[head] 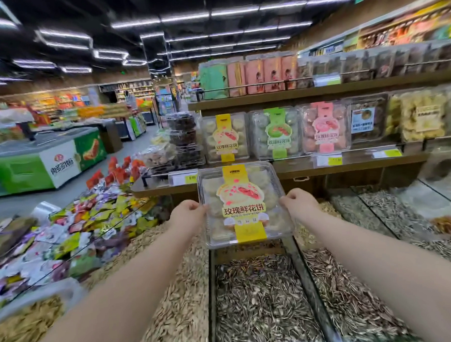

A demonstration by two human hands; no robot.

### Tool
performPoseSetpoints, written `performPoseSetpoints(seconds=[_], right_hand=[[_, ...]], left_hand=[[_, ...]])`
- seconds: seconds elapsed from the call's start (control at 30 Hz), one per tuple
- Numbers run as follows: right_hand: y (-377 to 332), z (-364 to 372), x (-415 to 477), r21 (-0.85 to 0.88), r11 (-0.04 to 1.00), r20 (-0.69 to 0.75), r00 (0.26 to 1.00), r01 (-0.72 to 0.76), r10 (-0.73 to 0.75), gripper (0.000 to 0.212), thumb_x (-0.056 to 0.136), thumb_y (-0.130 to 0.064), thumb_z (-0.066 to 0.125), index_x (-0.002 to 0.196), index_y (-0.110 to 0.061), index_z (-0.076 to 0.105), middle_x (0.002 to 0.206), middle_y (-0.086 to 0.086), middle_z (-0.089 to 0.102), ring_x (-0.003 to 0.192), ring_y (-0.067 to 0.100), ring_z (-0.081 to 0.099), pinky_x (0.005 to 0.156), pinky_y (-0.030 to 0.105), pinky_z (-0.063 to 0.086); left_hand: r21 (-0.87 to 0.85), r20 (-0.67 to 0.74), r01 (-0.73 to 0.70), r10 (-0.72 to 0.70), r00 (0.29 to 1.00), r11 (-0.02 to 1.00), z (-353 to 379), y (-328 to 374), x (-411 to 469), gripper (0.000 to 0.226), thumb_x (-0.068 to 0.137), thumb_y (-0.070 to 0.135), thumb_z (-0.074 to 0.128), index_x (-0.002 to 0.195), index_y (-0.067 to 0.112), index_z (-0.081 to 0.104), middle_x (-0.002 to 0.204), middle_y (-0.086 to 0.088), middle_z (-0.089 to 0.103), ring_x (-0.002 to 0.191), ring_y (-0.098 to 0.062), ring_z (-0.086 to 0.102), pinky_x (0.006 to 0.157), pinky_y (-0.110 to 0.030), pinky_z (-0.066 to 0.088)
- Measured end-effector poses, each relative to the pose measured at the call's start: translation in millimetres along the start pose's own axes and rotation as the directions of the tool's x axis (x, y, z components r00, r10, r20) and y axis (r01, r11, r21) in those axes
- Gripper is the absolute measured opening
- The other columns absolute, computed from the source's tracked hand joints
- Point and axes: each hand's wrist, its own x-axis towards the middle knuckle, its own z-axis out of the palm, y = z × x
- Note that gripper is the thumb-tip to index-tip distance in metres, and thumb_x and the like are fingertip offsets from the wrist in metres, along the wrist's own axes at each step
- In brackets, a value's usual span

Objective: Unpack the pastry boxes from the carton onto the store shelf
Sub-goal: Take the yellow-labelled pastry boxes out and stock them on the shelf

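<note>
Clamshell plastic, thin and slick: the pastry box (242, 204) looks light but crushable, so side rims seem safest. The left hand (189, 213) at nine o'clock and the right hand (298, 204) at three each have their grip clasping its edge. The box is held above the seed bins (259, 297), with the shelf (347, 164) at twelve o'clock.
</note>
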Motion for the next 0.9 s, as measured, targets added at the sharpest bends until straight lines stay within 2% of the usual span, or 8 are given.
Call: performPoseSetpoints(seconds=[0.07,0.23,0.37,0.43,0.57,0.63,0.7,0.9], right_hand=[[-10,1,33,-0.004,1.000,-0.011,1.000,0.023,-0.023,0.025,0.096,-0.034,0.048,0.092,-0.012,0.059,0.090,0.004,0.059,0.086,0.024,0.055,0.071,0.030,0.039],[-39,-4,119,-0.075,0.992,-0.055,0.993,0.100,-0.104,0.026,0.095,-0.036,0.046,0.091,-0.014,0.058,0.097,0.008,0.063,0.095,0.028,0.058,0.074,0.032,0.040],[-70,-10,172,-0.072,0.987,-0.121,0.981,0.145,-0.153,0.023,0.096,-0.030,0.044,0.100,-0.013,0.059,0.097,0.009,0.060,0.087,0.027,0.053,0.072,0.031,0.036],[-83,-7,196,-0.040,0.983,-0.171,0.968,0.179,-0.184,0.025,0.097,-0.029,0.042,0.107,-0.014,0.058,0.104,0.011,0.062,0.094,0.031,0.056,0.074,0.032,0.035],[-106,6,242,0.005,0.978,-0.236,0.951,0.208,-0.200,0.026,0.099,-0.029,0.040,0.110,-0.011,0.056,0.111,0.016,0.063,0.106,0.035,0.057,0.081,0.035,0.039],[-112,17,266,0.026,0.979,-0.255,0.948,0.203,-0.190,0.026,0.099,-0.025,0.041,0.110,-0.008,0.056,0.113,0.018,0.063,0.106,0.036,0.058,0.084,0.036,0.042],[-110,30,289,0.045,0.979,-0.266,0.947,0.199,-0.180,0.025,0.098,-0.022,0.041,0.111,-0.005,0.054,0.111,0.020,0.063,0.103,0.037,0.059,0.083,0.038,0.043],[-80,68,334,0.040,0.992,-0.216,0.970,0.123,-0.111,0.027,0.098,-0.021,0.043,0.115,-0.004,0.054,0.105,0.021,0.066,0.099,0.036,0.063,0.083,0.038,0.048]], left_hand=[[-0.023,-0.001,-0.028,0.028,1.000,0.999,5,12,31,0.026,0.090,0.038,0.060,0.093,0.013,0.067,0.083,-0.003,0.064,0.073,-0.022,0.058,0.069,-0.036,0.049],[0.030,-0.022,-0.119,0.120,0.993,0.992,17,52,108,0.023,0.092,0.040,0.055,0.091,0.020,0.067,0.091,-0.004,0.066,0.091,-0.025,0.062,0.084,-0.036,0.052],[-0.058,-0.091,-0.161,0.155,0.984,0.985,29,73,166,0.021,0.089,0.040,0.057,0.077,0.024,0.063,0.070,-0.001,0.063,0.071,-0.024,0.064,0.079,-0.045,0.057],[-0.099,-0.118,-0.181,0.169,0.979,0.979,36,80,200,0.018,0.088,0.038,0.054,0.077,0.028,0.063,0.067,-0.001,0.065,0.068,-0.025,0.064,0.077,-0.049,0.058],[-0.117,-0.127,-0.224,0.209,0.970,0.968,44,105,243,0.028,0.094,0.030,0.043,0.115,0.024,0.060,0.108,-0.008,0.069,0.099,-0.031,0.064,0.087,-0.042,0.053],[-0.065,-0.097,-0.222,0.216,0.972,0.973,53,111,263,0.035,0.097,0.027,0.042,0.129,0.018,0.052,0.115,-0.006,0.063,0.107,-0.031,0.059,0.086,-0.034,0.047],[-0.020,-0.066,-0.186,0.185,0.981,0.982,66,110,285,0.039,0.097,0.026,0.042,0.132,0.011,0.049,0.127,-0.011,0.059,0.113,-0.034,0.057,0.091,-0.036,0.045],[0.021,-0.014,-0.031,0.032,0.999,0.999,107,89,325,0.040,0.098,0.022,0.041,0.132,0.001,0.045,0.135,-0.021,0.052,0.122,-0.036,0.051,0.097,-0.035,0.041]])
